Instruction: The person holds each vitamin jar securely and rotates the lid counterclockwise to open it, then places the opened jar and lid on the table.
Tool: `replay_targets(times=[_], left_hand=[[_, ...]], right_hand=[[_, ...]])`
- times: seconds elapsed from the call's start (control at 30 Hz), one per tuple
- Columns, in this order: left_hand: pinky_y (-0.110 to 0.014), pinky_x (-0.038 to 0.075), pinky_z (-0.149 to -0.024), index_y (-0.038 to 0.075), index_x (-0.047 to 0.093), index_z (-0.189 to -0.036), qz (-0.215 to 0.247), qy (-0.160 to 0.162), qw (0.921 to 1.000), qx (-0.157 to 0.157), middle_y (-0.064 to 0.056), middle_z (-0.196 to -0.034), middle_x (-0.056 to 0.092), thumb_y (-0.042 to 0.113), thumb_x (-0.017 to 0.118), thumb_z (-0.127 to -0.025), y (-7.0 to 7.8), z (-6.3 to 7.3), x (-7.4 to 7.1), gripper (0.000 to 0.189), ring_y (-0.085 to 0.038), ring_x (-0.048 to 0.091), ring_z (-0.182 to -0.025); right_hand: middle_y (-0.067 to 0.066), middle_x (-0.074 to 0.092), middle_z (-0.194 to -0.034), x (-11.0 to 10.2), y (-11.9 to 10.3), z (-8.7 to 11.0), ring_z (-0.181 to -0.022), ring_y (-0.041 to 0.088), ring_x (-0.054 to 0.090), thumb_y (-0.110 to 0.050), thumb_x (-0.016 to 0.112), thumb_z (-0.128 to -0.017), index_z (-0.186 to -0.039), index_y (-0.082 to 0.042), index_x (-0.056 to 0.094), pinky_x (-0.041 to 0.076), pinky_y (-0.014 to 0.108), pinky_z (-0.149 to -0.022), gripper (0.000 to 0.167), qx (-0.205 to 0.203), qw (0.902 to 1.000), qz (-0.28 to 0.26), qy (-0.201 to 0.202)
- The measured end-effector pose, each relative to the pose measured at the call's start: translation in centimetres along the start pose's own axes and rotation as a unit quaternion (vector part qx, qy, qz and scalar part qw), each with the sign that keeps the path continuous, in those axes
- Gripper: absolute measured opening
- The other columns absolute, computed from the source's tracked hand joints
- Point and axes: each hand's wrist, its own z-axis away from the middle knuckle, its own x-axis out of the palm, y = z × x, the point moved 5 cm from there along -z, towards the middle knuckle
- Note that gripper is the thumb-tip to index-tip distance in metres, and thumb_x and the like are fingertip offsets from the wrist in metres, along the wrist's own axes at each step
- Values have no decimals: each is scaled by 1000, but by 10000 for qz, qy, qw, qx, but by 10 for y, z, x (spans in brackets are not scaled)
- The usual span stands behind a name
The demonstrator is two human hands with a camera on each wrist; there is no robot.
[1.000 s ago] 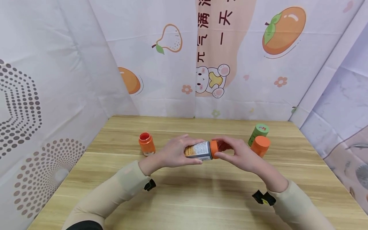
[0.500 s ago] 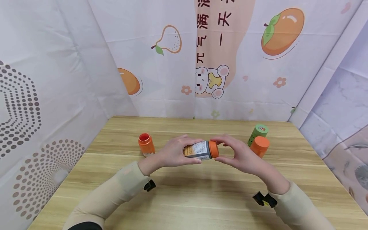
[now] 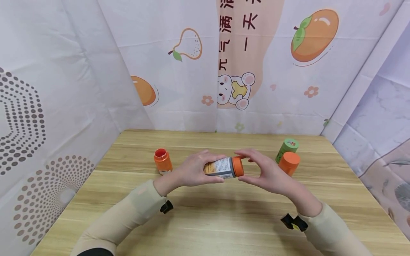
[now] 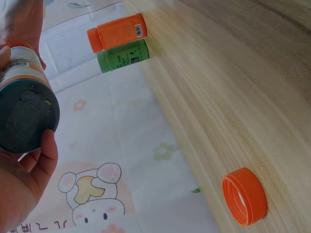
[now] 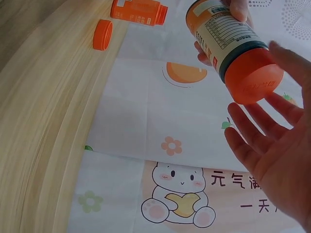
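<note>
My left hand (image 3: 198, 169) grips the grey-and-yellow labelled body of a bottle (image 3: 221, 168), held nearly level above the table. The bottle's dark base (image 4: 30, 116) faces the left wrist camera. On its right end sits an orange cap (image 3: 238, 166). My right hand (image 3: 269, 172) pinches this cap by its edge between thumb and fingertips, palm away from it. In the right wrist view the other fingers (image 5: 243, 145) spread out below the cap (image 5: 255, 75).
An uncapped orange bottle (image 3: 163, 161) stands at left. A loose orange cap (image 5: 102, 35) lies on the wooden table (image 3: 205, 220), hidden from the head view. A capped orange bottle (image 3: 289, 163) and a green one (image 3: 287, 148) stand at right. Printed curtains (image 3: 179, 89) hang behind.
My right fingers have slid back and straightened, from further round the cap to its outer edge. The left hand and the bottle have barely moved.
</note>
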Motion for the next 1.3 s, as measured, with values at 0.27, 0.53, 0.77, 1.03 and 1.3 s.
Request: replay_targets(times=[0.27,0.53,0.77,1.03,1.3], left_hand=[[-25,49,-69,21,57,-137,-91,3,9999,108,6,-115,65,45,78,-80,1,0,1,65,-9,52,-91],[-24,48,-69,22,57,-137,-139,-45,9998,94,7,-116,64,46,77,-81,0,0,3,65,-8,51,-92],[-25,49,-68,23,57,-137,-78,-23,9999,68,6,-114,63,47,78,-80,0,-1,3,65,-9,51,-92],[-26,49,-69,24,57,-136,19,13,10000,50,7,-109,63,45,79,-80,-1,-1,3,64,-8,51,-91],[-27,49,-69,23,56,-136,107,1,9999,-115,5,-106,60,44,79,-80,-1,1,2,64,-10,53,-91]], right_hand=[[5,58,-129,4,5,-1,-108,18,59,-17,68,-92,-144,-13,42,51,40,-86,58,939,9945,-318,-328],[2,64,-103,12,13,1,-85,15,61,-30,53,-101,-144,-12,40,52,32,-72,48,1838,9774,-438,-948],[-4,65,-97,11,9,-1,-88,11,62,-32,64,-95,-133,-10,49,53,32,-79,46,1659,9815,-518,-808],[-4,65,-103,8,7,-1,-91,11,62,-28,72,-90,-130,-8,51,52,37,-84,49,1355,9883,-415,-562],[-2,63,-116,5,2,-1,-98,13,61,-16,81,-81,-132,-8,51,51,38,-86,59,925,9949,-132,-371]])
